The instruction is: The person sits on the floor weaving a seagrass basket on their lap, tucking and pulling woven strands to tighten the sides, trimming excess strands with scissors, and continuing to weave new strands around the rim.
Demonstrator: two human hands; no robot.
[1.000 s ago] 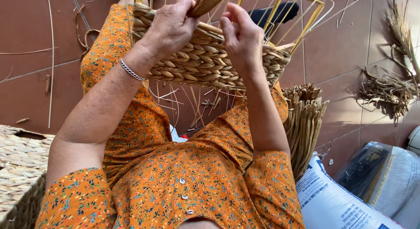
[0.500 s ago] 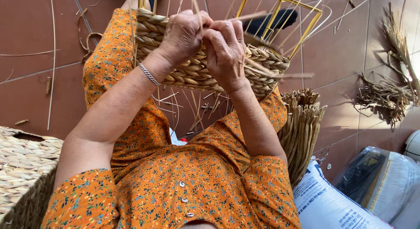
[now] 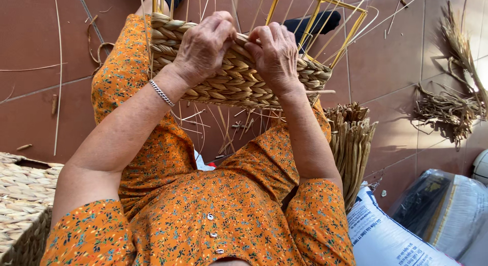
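Woven basket (image 3: 239,80) gripped on top by both hands (image 3: 241,50).

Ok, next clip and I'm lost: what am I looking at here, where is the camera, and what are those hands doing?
The camera sits on the person's head and looks down past an orange flowered dress to their own two bare hands. The left hand, with a silver bracelet at the wrist, and the right hand both grip the top edge of a half-woven basket resting on the knees, its braided straw built round a yellow wire frame. Below is a brown tiled floor. A bundle of dried stalks stands to the right, a finished woven basket at lower left, printed sacks at lower right.
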